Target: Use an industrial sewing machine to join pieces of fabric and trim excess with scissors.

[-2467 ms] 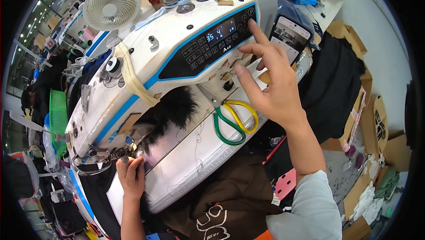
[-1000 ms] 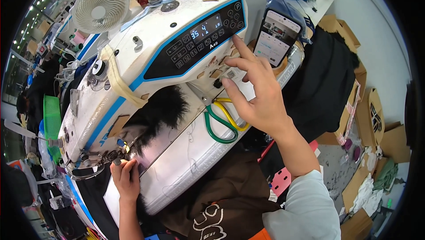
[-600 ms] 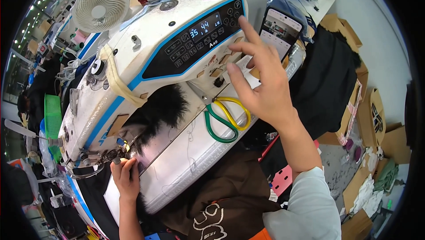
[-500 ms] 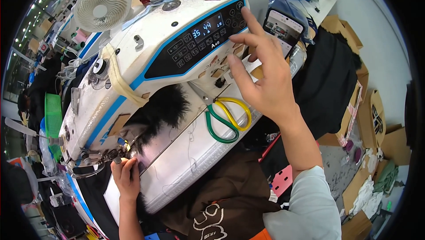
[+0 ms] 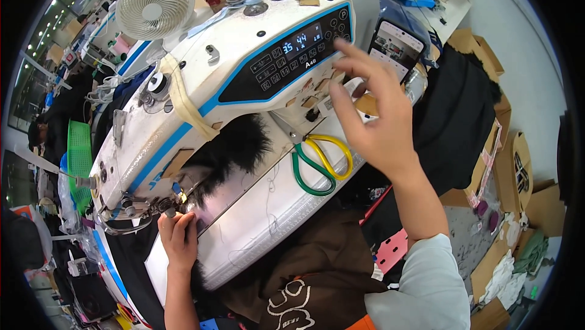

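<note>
A white sewing machine [image 5: 201, 74] with blue edging slants across the view, a lit black control panel [image 5: 292, 49] on its arm. My right hand [image 5: 384, 117] is raised at the panel's right end, fingers apart and slightly blurred, holding nothing. Beside the presser foot, my left hand [image 5: 178, 238] has its fingers curled down on black furry fabric [image 5: 234, 147]. The fabric runs under the machine arm and shows again by my left wrist; the fingertips' grip is partly hidden. Scissors with one green and one yellow handle [image 5: 314, 171] lie on the white machine bed [image 5: 262, 220].
A phone [image 5: 396, 49] with a lit screen stands behind my right hand. A white fan [image 5: 152, 10] is at the far left, above a green basket [image 5: 79, 156]. Brown cloth [image 5: 304, 251] covers my lap. Cardboard boxes [image 5: 542, 208] and black cloth [image 5: 457, 110] are on the right.
My right hand's index finger has drawn back from the upper right of the panel and dropped lower. The whole scene has shifted slightly right. The left hand stays by the presser foot.
</note>
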`<state>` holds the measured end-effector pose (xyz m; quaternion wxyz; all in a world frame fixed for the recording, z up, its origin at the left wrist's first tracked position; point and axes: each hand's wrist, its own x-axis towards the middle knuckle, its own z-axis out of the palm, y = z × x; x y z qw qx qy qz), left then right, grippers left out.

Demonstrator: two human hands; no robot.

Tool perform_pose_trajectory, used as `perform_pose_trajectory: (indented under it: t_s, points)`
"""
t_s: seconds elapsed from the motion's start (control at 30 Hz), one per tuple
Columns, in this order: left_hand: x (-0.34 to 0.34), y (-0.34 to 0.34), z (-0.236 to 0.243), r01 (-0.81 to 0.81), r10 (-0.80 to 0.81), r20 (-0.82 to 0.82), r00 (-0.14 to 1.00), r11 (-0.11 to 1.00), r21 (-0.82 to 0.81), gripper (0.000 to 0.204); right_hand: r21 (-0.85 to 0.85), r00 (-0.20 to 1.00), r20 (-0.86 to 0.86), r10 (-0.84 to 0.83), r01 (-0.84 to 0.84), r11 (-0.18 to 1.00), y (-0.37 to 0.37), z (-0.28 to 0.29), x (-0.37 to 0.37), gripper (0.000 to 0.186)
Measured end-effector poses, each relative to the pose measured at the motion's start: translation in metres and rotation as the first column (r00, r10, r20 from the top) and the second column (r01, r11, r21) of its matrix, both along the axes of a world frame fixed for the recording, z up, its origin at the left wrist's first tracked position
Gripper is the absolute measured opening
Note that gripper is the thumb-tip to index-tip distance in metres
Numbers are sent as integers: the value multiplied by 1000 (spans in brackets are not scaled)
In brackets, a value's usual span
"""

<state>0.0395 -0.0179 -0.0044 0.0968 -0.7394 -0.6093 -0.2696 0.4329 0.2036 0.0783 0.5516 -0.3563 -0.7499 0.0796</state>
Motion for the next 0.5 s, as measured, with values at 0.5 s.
perform_pose_trajectory:
  t_s: [0.5]
  points:
    - [-3,-4,5,110,-110,-40,993,994,5,30,-352,780,35,625,-576,738,-123,-57,-131,24]
